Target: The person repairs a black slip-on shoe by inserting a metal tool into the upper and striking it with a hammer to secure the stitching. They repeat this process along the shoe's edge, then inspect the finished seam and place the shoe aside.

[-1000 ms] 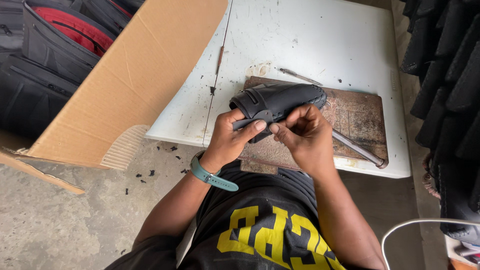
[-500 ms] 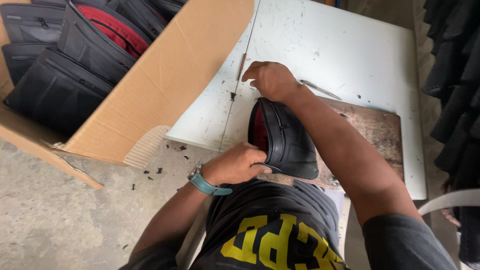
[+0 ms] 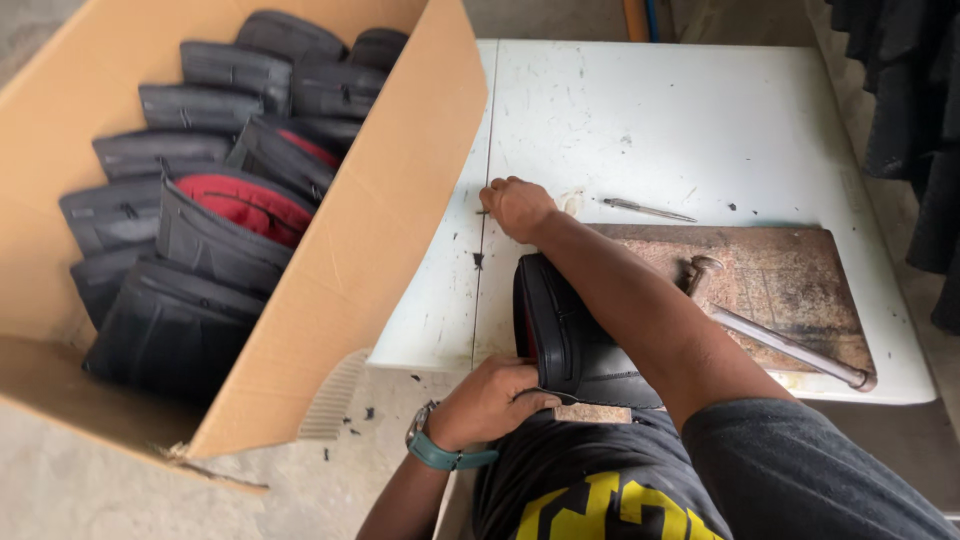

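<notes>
on table, right hand (image 3: 515, 207) (left hand (image 3: 490, 400) on pouch (image 3: 565, 335))

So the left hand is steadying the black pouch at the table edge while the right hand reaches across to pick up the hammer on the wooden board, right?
Not quite. The left hand does steady the black pouch at the table edge, but the head view shows the right hand reaching out to the white tabletop near its seam, not to the hammer, which lies untouched on the wooden board.

A dark short-sleeved shirt (image 3: 640, 480) with yellow lettering, and what seems a teal-strapped watch (image 3: 436, 450).
</notes>
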### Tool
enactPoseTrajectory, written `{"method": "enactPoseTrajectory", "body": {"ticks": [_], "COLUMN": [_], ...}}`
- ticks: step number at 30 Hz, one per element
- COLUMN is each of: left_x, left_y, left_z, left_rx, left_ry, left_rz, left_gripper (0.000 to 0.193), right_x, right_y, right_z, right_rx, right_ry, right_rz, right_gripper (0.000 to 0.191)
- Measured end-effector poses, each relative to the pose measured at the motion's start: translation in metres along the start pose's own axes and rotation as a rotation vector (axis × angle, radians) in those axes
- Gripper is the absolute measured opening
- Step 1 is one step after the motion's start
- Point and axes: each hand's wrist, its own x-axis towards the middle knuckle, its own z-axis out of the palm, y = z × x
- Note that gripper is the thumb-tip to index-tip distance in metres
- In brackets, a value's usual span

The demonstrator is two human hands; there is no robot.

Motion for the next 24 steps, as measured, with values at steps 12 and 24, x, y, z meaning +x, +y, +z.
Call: {"method": "enactPoseTrajectory", "body": {"ticks": [12,24], "left_x": [0.058,0.083], "left_y": [-0.001,0.027], "left_z": [-0.002,0.059], "left_rx": [-0.324,-0.54], "left_ry": [0.425,0.546], "left_rz": [-0.087,0.05], "left_gripper": [0.022,0.021], "right_x": [-0.138,-0.268], "right_y": [0.091,-0.023], "right_z": [-0.068,0.049], "right_rx": [1.449,1.41], "right_ry": [1.074,0.773], "right_rz": [0.206,0.388], "right_gripper": [0.004,0.014]}}
